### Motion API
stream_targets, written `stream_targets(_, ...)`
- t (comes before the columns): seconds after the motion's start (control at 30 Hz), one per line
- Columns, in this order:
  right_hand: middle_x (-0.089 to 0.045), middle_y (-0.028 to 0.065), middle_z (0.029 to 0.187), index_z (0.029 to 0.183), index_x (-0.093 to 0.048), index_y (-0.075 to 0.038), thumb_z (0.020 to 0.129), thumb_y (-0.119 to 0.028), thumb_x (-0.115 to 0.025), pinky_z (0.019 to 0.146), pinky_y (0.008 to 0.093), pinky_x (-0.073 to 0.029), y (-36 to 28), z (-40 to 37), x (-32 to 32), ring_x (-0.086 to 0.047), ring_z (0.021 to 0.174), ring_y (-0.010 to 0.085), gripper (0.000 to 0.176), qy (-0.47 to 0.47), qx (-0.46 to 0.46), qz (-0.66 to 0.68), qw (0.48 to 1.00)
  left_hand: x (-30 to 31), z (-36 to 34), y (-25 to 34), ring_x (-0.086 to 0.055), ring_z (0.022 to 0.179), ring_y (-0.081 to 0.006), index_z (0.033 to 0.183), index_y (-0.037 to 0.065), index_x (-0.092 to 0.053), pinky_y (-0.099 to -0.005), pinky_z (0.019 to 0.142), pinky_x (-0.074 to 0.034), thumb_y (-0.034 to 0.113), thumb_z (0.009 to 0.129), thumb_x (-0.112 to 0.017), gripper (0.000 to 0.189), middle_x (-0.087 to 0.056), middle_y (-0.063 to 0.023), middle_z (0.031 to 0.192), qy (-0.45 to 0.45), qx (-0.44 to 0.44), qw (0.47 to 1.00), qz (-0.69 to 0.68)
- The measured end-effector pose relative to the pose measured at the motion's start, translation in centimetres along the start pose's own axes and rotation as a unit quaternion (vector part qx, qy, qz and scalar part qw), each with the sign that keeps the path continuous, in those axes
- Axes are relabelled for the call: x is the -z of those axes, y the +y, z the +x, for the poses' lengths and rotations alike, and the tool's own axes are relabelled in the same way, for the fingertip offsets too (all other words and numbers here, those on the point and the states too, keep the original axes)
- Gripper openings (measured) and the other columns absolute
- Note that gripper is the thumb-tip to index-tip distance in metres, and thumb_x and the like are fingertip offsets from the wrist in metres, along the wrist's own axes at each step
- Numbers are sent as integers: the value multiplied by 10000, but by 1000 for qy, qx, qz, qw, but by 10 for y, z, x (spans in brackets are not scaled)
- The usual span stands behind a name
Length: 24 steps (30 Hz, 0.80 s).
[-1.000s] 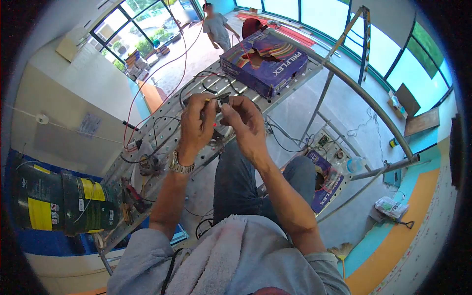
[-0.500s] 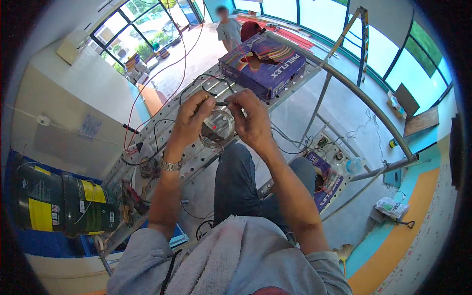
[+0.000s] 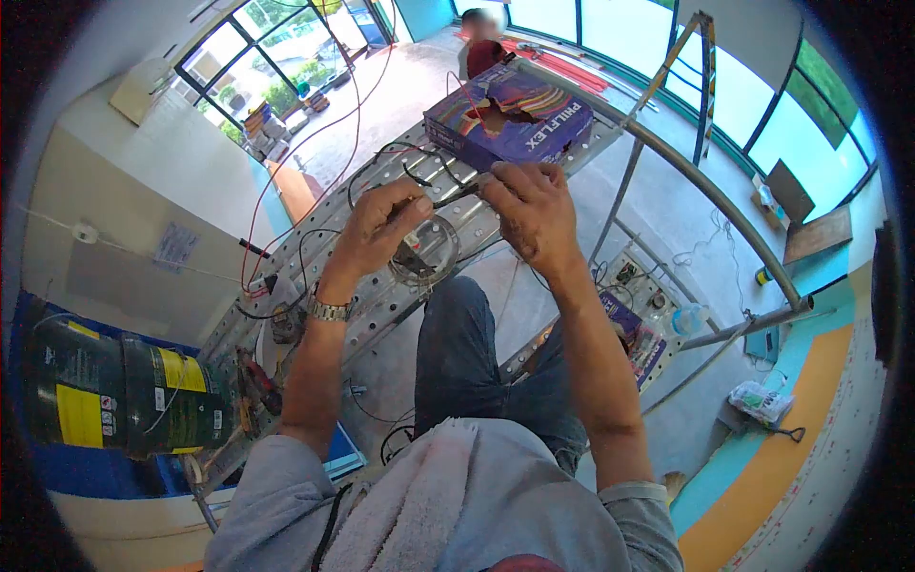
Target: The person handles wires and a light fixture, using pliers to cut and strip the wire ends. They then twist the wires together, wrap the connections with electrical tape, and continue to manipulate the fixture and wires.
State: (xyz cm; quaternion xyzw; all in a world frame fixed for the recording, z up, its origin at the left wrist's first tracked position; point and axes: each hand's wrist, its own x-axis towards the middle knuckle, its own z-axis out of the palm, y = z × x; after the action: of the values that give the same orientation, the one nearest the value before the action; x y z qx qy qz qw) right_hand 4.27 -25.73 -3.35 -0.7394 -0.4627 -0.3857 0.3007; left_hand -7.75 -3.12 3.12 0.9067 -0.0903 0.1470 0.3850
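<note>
Both my hands are raised over a perforated metal scaffold plank (image 3: 376,310). A thin black strip (image 3: 456,196), tape-like or a wire, runs taut between them. My left hand (image 3: 381,224) pinches its near end between thumb and fingers. The other end is in the closed fingers of my right hand (image 3: 534,210), back of the hand toward me. Just below, a clear round tub (image 3: 443,250) with a dark object inside sits on the plank. Loose black wire (image 3: 416,177) curls behind my left hand.
A torn-open purple PHILFLEX box (image 3: 515,119) lies at the plank's far end. Stacked dark buckets (image 3: 124,386) stand at left. A curved scaffold pipe (image 3: 715,200) crosses at right, near a stepladder (image 3: 706,86). Red wires (image 3: 286,162) hang at left; a person (image 3: 474,33) is beyond the box.
My right hand has moved right and slightly up, away from my left, so more of the black strip shows between them. The person in the background has moved right and lower behind the box.
</note>
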Motion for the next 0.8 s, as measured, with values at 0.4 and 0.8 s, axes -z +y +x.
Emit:
stream_targets(0.4, -697, 11, 1178, 1150, -677, -210, 793, -93, -674, 942, 484, -466, 31, -19, 9, -684, 1084, 254, 376, -43, -50, -32, 997, -6, 2, -2, -464, 629, -129, 933, 7, -647, -338, 596, -390, 254, 1037, -672, 270, -533, -61, 694, 7, -5, 998, 55)
stream_targets(0.8, -682, 34, 1086, 1161, -659, -192, 806, -28, -632, 847, 460, -478, 63, -29, 7, -699, 1019, 265, 393, -78, -121, -27, 989, -6, 1, 8, -470, 672, -159, 906, 14, -648, -361, 638, -391, 283, 1050, -651, 306, -532, -72, 717, -5, 23, 996, 85)
